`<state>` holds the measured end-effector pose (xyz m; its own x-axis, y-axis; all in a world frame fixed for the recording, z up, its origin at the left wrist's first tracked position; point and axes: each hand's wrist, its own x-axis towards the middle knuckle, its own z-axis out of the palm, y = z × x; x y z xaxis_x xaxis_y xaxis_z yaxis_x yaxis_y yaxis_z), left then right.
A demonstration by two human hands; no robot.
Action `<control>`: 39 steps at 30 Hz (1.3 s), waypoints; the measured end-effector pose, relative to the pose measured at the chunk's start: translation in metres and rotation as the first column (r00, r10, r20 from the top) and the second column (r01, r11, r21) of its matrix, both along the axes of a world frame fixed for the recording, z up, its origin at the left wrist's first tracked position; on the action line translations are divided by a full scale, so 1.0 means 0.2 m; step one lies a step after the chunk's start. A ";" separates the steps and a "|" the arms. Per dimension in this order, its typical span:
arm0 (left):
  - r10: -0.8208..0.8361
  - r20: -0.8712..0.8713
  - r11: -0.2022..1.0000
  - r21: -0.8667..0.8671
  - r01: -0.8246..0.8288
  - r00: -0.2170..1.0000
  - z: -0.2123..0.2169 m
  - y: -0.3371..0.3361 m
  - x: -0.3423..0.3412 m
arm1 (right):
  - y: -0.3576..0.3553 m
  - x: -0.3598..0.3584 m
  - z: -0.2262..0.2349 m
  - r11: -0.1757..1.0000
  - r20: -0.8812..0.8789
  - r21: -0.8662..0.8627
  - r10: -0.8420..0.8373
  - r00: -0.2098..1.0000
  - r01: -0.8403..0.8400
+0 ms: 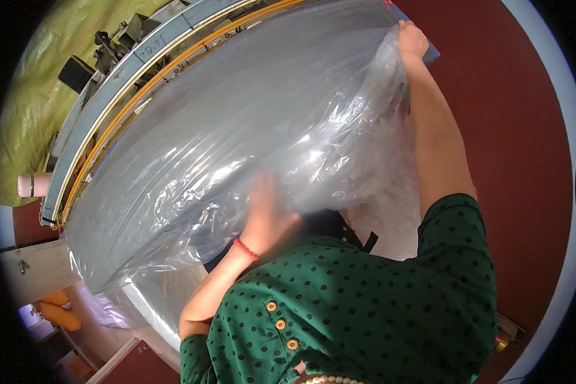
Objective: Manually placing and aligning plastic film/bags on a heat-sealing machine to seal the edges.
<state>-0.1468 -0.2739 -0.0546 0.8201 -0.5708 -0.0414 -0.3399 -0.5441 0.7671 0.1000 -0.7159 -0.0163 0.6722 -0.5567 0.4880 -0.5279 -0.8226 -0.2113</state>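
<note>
A large clear plastic bag (237, 141) lies spread over a long work table, wrinkled along its near edge. My left hand (265, 214) presses flat on the bag's near part, fingers apart and blurred, with a red band on the wrist. My right hand (411, 40) reaches far out with the arm straight and grips the bag's far right corner, bunching the film. My green dotted sleeves fill the lower right.
A grey rail with a yellow strip (141, 77) runs along the table's far side, with a dark machine part (77, 72) behind it. A green sheet (32, 102) lies beyond. Dark red floor (512, 128) is on the right. A pale roll (32, 184) sits at the left.
</note>
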 end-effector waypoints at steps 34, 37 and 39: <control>0.042 -0.638 0.682 -0.544 -0.489 0.769 0.50 0.63 -0.16 | 0.02 0.01 0.03 0.998 -0.072 0.027 0.060 0.996 -0.058; 0.375 -0.425 0.831 -0.239 -0.501 0.824 0.78 0.73 -0.23 | 0.04 0.03 -0.01 0.994 -0.067 0.045 0.104 0.992 -0.101; 0.506 0.227 0.761 0.336 -0.554 0.833 0.88 0.90 -0.23 | -0.10 0.01 -0.05 0.992 0.010 -0.006 0.130 0.992 -0.129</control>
